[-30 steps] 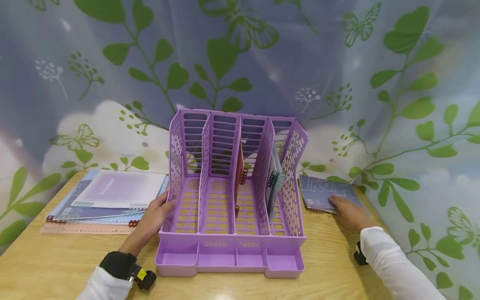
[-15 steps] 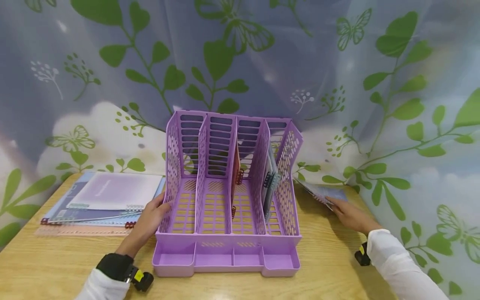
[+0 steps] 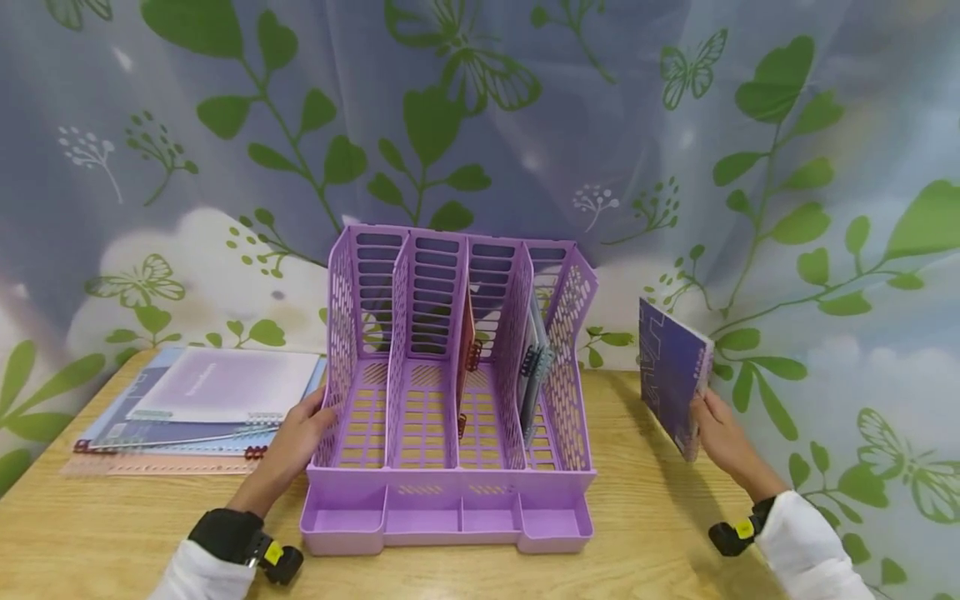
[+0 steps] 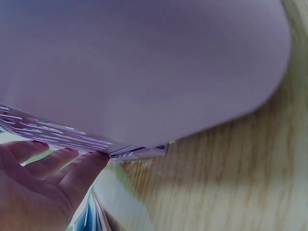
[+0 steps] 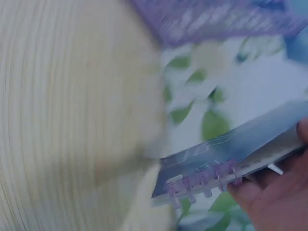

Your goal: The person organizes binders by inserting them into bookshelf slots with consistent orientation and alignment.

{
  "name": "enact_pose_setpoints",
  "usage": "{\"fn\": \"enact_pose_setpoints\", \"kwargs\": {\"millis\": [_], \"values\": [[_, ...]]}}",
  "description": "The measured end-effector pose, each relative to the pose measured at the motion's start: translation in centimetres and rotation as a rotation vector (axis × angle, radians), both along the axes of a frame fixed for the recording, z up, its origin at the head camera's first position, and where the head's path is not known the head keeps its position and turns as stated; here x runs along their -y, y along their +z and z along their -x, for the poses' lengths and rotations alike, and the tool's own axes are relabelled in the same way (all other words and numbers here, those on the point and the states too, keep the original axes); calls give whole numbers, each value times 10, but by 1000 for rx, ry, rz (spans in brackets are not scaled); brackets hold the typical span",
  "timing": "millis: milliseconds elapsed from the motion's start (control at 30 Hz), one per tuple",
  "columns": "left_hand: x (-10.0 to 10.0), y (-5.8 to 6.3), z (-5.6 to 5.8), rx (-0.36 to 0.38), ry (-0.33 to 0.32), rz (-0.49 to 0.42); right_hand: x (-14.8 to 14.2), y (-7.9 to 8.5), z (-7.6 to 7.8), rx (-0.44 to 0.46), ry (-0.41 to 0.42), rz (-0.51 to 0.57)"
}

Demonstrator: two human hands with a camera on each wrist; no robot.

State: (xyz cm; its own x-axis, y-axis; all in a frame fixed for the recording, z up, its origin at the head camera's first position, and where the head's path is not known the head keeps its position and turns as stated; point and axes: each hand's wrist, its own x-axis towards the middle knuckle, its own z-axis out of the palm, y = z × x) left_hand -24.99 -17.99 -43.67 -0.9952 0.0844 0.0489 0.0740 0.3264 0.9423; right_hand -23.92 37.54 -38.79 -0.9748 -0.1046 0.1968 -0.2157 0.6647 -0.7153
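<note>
A purple plastic file organizer (image 3: 517, 482) with upright dividers stands mid-table in the head view. My left hand (image 3: 294, 442) touches its left side wall; in the left wrist view the extended fingers (image 4: 89, 168) lie against the slotted wall. At the right, my right hand (image 3: 723, 442) grips a dark blue spiral notebook (image 3: 667, 375) by its bound edge, holding it tilted upright above the table. Its plastic rings (image 5: 207, 180) show in the right wrist view. Inside the organizer, a red-brown notebook (image 3: 467, 346) leans in the third slot and grey-blue notebooks (image 3: 532, 367) in the fourth.
Left of the organizer lies a pile of notebooks, topped by a pale purple notebook (image 3: 225, 383). Small trays (image 3: 345, 521) run along the organizer's front. A leaf-patterned curtain (image 3: 525, 167) hangs behind and to the right of the wooden table (image 3: 637, 533).
My right hand has lifted the blue notebook off the table at the right and turned it upright. The left hand stays on the organizer. The head view has shifted slightly.
</note>
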Motion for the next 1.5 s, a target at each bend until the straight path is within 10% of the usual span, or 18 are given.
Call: {"fn": "enact_pose_setpoints", "kwargs": {"millis": [333,800,967,1200,1500], "values": [[1,0,1,-27,-11,6,57,60,-47,-196,162,604],[-2,0,0,-9,-4,-8,168,147,-42,-473,229,762],[-1,-2,3,-20,2,-14,199,147,-25,-452,183,705],[-1,-2,1,-33,5,-19,238,117,-1,-489,121,318],[-1,-2,1,-26,7,-30,271,69,20,-74,363,249]]}}
